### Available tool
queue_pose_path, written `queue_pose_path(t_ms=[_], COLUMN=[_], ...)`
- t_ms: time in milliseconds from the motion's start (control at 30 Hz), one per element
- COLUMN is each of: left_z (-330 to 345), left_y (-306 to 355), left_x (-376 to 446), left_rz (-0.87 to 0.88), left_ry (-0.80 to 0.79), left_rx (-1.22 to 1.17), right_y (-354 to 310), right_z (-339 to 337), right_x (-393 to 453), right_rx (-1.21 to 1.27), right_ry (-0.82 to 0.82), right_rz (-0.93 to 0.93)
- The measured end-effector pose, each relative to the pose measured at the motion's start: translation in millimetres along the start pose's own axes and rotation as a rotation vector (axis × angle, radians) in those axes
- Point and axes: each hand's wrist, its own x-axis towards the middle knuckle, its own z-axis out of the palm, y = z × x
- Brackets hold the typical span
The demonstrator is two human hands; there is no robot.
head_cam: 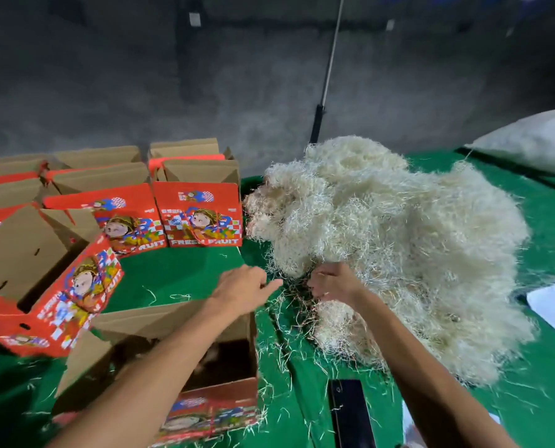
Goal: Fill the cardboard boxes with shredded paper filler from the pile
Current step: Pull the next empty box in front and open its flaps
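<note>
A big pile of pale shredded paper [392, 240] lies on the green table cover, right of centre. My right hand [332, 282] is at the pile's near left edge, fingers closed on strands of it. My left hand [243, 287] reaches toward the pile from the left, fingers apart, holding nothing, above the far flap of an open cardboard box [234, 357] in front of me. That box is red outside with a cartoon print; its inside is dark and partly hidden by my left arm.
Several more open red fruit boxes [198, 202] stand at the left and back left; one [59, 286] lies tilted at the near left. A black phone [350, 412] lies on the green cover [179, 273] near the front. White sacks [534, 137] sit far right. A pole [327, 69] leans on the wall.
</note>
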Motion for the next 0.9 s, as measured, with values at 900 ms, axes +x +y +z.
queue_pose_path(t_ms=[900], left_z=[13], left_y=[190], left_x=[182], left_rz=[0.224], left_ry=[-0.038], left_rx=[-0.33], right_y=[-39], right_z=[-209], right_x=[88], right_rx=[-1.14], right_ry=[0.961], right_rz=[-0.156])
